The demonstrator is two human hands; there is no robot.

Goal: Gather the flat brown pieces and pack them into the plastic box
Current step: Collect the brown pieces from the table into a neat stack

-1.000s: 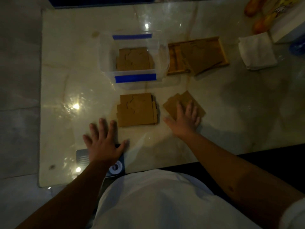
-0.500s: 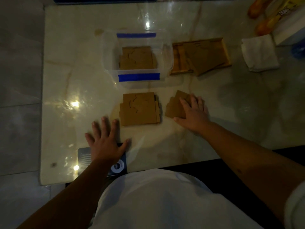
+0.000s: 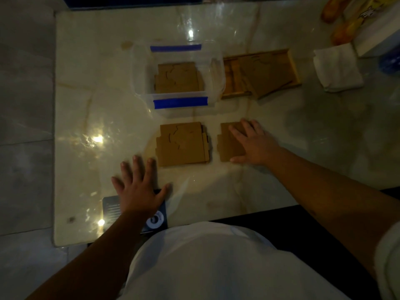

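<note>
Small stack of flat brown pieces (image 3: 229,144) on the desk (image 3: 303,137), near-right of the plastic box (image 3: 178,76); right hand (image 3: 254,142) lies flat on it, fingers spread. Left hand (image 3: 138,187) rests splayed, empty, just left of a larger stack (image 3: 183,144).

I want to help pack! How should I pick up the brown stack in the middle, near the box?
Probably by its two side edges, coming from above. The middle stack lies flat on the table, so nothing sticks up to grab. Its left and right sides are free: the left hand rests nearer the table's edge, and the right hand lies flat on the neighbouring pile.
</note>
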